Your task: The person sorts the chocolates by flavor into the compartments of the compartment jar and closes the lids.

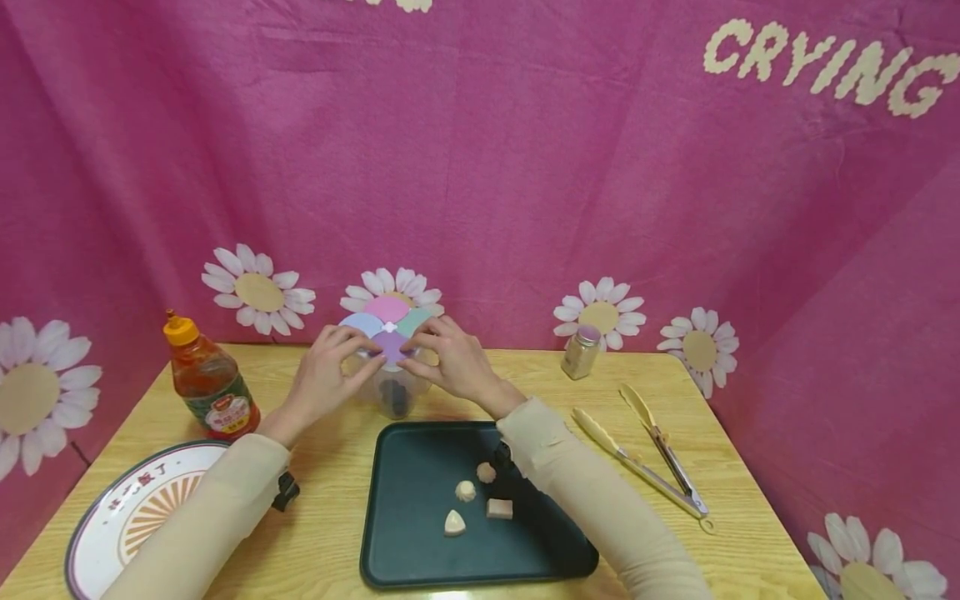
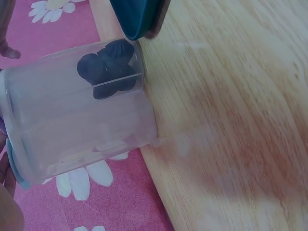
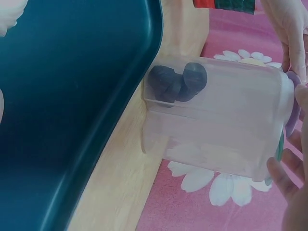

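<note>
A clear plastic container point(image 1: 395, 393) stands upright on the wooden table point(image 1: 540, 392), behind the dark green tray point(image 1: 405, 533). Dark round pieces point(image 2: 108, 67) lie at its bottom, seen again as dark pieces point(image 3: 178, 82) in the right wrist view. Its lid point(image 1: 388, 321) has pastel petal-shaped flaps. My left hand point(image 1: 351, 348) and right hand point(image 1: 427, 346) both grip the lid from either side, fingertips curled at the purple flap. In the right wrist view my right hand's fingers point(image 3: 288, 183) curl around the lid rim.
Several pale food pieces point(image 1: 465, 492) lie on the tray. A patterned plate point(image 1: 120, 517) sits front left, a sauce bottle point(image 1: 210, 383) behind it. A small spice jar point(image 1: 581, 352) and tongs point(image 1: 652, 458) lie to the right. Pink daisy cloth point(image 1: 525, 167) walls the back.
</note>
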`<move>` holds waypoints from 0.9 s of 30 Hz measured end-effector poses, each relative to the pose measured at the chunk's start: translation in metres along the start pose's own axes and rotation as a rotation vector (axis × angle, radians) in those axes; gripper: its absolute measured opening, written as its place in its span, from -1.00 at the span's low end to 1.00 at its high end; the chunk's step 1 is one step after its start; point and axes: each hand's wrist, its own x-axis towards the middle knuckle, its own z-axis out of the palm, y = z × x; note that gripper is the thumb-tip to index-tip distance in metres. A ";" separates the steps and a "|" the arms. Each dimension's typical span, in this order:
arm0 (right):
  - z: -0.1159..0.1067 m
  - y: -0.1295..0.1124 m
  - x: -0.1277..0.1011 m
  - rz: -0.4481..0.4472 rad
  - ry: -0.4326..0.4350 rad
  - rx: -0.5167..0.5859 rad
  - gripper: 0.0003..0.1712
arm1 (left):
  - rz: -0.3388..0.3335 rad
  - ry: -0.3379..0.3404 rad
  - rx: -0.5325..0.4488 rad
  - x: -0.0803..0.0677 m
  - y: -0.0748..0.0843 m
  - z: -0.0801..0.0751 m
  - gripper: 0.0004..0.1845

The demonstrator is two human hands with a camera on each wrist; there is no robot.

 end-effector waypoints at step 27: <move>-0.005 0.023 0.013 0.111 -0.121 0.099 -0.65 | 0.037 -0.009 0.042 0.010 0.005 -0.003 -0.76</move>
